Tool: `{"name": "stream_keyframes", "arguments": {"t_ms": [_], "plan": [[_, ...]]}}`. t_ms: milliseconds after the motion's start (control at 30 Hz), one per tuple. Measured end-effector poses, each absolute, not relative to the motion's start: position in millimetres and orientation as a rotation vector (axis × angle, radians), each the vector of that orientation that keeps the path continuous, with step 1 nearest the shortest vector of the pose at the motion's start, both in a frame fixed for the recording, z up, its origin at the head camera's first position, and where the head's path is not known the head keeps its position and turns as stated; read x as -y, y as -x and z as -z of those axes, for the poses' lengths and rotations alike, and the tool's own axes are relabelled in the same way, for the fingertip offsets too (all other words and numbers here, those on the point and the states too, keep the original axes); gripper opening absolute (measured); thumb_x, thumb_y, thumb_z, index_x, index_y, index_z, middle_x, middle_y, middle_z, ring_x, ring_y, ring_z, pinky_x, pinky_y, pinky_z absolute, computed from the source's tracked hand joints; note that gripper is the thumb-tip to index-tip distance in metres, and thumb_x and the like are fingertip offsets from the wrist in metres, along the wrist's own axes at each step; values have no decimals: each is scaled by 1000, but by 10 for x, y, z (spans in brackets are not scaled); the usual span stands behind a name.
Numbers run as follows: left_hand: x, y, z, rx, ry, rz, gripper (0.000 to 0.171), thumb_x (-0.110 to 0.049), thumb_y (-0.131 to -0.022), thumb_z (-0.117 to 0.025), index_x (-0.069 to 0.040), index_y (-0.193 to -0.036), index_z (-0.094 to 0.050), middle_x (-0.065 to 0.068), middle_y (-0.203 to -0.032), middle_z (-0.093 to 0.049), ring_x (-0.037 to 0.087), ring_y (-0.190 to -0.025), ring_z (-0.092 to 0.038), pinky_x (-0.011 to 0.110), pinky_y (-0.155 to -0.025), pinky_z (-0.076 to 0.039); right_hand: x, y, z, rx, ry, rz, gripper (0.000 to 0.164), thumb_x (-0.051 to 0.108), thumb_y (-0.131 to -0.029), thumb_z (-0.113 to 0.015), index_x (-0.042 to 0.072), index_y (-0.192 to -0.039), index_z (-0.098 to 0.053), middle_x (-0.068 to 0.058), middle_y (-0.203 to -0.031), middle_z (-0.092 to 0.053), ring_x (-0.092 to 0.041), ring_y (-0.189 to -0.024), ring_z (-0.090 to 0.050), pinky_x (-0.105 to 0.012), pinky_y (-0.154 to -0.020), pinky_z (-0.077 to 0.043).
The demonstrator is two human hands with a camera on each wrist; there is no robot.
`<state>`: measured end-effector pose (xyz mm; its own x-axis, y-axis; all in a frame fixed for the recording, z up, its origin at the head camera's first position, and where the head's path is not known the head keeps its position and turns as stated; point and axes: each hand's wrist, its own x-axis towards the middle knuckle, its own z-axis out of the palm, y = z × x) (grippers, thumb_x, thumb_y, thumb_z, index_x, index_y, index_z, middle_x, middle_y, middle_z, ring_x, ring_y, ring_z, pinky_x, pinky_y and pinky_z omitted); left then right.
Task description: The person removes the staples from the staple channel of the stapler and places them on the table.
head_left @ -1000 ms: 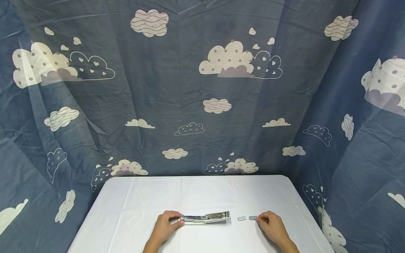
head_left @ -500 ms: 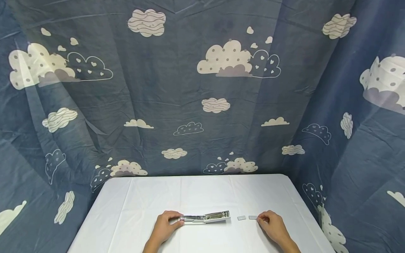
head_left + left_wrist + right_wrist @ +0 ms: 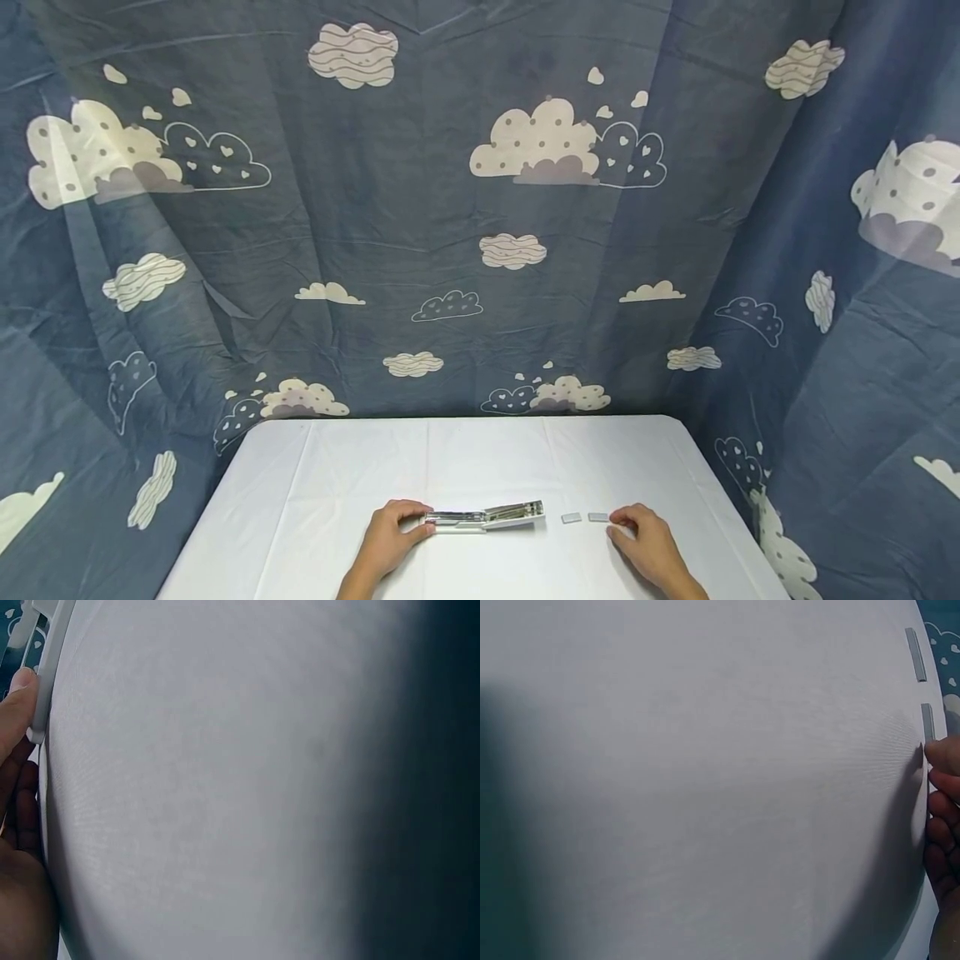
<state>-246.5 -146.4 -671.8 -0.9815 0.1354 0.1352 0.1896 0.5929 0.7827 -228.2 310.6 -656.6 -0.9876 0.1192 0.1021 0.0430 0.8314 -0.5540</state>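
Note:
An opened white stapler (image 3: 486, 518) lies on the white-covered table with its metal staple channel exposed. My left hand (image 3: 387, 537) grips its left end between thumb and fingers. In the left wrist view, the thumb (image 3: 22, 686) presses along the stapler's pale edge (image 3: 49, 675). To the right of the stapler are two short grey staple strips, a left one (image 3: 572, 518) and a right one (image 3: 597, 517). My right hand (image 3: 647, 542) is at the outer end of the right strip, thumb and index finger slightly parted. Its thumb (image 3: 943, 755) overlaps that strip's near end in the right wrist view.
The white tablecloth (image 3: 465, 458) covers a table with rounded far corners. Behind it and along both sides hangs a dark blue curtain (image 3: 420, 208) printed with clouds.
My right thumb has drawn down from the index finger, letting go of the right staple strip, which lies almost where it was. The left hand and stapler have stayed put.

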Motion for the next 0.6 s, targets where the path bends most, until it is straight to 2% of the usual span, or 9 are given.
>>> {"name": "stream_keyframes", "arguments": {"t_ms": [200, 300, 600], "plan": [[1437, 2509, 6738, 2763, 289, 1376, 34, -45, -79, -86, -29, -107, -79, -8, -114, -76, 27, -117, -67, 57, -105, -51, -3125, 2211, 6550, 2919, 108, -832, 27, 22, -86, -81, 10, -110, -73, -5, -113, -70, -33, -114, -68, -53, -104, -54], [1459, 2523, 6748, 2773, 278, 1376, 40, -49, -78, -87, -28, -110, -78, -7, -116, -75, 28, -119, -67, 57, -106, -51, -3113, 2191, 6555, 2942, 104, -828, 33, 25, -87, -81, 11, -116, -72, -4, -120, -68, -35, -120, -65, -55, -107, -51], [1634, 2410, 6805, 2815, 268, 1374, 51, -52, -81, -85, -21, -119, -74, -1, -124, -74, 33, -125, -64, 60, -108, -48, -2996, 2081, 6641, 2984, 18, -814, 41, 26, -85, -82, 13, -122, -69, -5, -127, -66, -36, -124, -63, -55, -107, -51]]}}
